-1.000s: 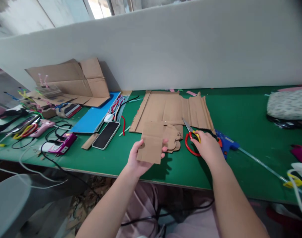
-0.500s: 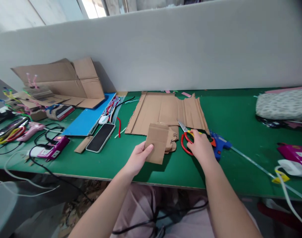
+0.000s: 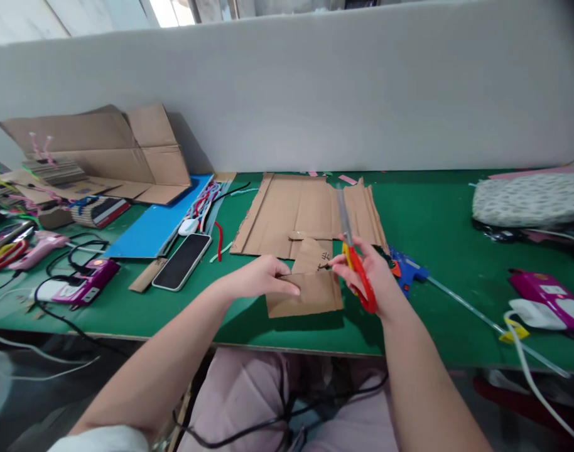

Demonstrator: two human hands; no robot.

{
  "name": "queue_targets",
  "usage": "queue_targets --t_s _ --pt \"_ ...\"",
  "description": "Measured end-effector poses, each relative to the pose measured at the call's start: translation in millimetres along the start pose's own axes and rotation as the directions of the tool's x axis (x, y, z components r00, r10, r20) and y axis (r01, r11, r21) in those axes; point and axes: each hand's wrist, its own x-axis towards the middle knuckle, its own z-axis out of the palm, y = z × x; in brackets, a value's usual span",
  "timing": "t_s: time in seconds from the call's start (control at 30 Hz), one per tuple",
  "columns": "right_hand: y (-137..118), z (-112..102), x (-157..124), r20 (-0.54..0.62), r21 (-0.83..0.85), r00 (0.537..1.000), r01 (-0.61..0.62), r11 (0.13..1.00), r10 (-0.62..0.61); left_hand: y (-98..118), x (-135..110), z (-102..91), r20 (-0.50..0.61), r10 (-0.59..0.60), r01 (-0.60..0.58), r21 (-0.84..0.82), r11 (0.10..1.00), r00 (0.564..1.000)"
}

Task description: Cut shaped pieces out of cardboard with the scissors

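Note:
My left hand (image 3: 263, 279) grips a small cardboard rectangle (image 3: 306, 296) by its left part, thumb on top, above the front of the table. In my right hand (image 3: 369, 270) is a pair of scissors (image 3: 361, 273) with red and yellow handles, blades pointing away from me. The right fingertips are close to the rectangle's upper right corner; whether they touch it I cannot tell. Behind it lies a cardboard piece with dark handwriting (image 3: 311, 254), partly covered. Farther back a large torn-edged cardboard sheet (image 3: 287, 210) lies flat.
A blue glue gun (image 3: 406, 267) with a clear glue stick lies at right, near a purple power strip (image 3: 548, 301). At left are a phone (image 3: 182, 262), a blue folder (image 3: 152, 226), pipe cleaners (image 3: 206, 204), another purple power strip (image 3: 92, 284) and folded cardboard (image 3: 136, 147).
My right hand has lifted the scissors off the table and brought them toward the cardboard rectangle. My left hand has turned the rectangle from upright to sideways.

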Motion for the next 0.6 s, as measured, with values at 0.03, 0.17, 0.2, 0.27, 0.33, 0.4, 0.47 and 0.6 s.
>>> queue_targets --t_s 0.03,0.17,0.2,0.27,0.33,0.4,0.47,0.6 --pt "2 1 0 0.056 -0.012 0.998 0.002 1.000 -0.002 4 4 -4.4 0.012 0.026 -0.026 0.048 0.998 1.000" --pt "7 1 0 0.147 0.012 0.989 -0.010 1.000 0.009 14 15 -19.5 0.008 0.106 -0.106 0.102 0.989 0.994" --pt "7 1 0 0.146 0.038 0.989 -0.020 0.999 0.014 14 17 -23.6 -0.024 0.100 -0.098 0.073 0.993 0.995" --pt "6 4 0 0.123 0.087 0.992 -0.020 0.996 0.009 11 22 -32.6 -0.196 0.060 -0.078 -0.086 0.993 0.979" --pt "5 6 1 0.067 0.142 0.998 -0.007 0.990 -0.003 5 26 -40.7 -0.425 -0.005 -0.124 -0.277 0.953 0.905" --pt "5 8 2 -0.036 0.226 0.999 0.025 0.974 -0.018 -1 30 -42.5 -0.599 -0.089 -0.266 -0.477 0.838 0.795" --pt "7 9 4 -0.156 0.328 0.987 0.077 0.942 -0.026 -6 34 -32.6 -0.640 -0.185 -0.422 -0.669 0.612 0.746" --pt "11 12 8 -0.296 0.418 0.955 0.161 0.894 -0.034 0 42 18.7 -0.513 -0.163 -0.417 -0.813 0.406 0.843"
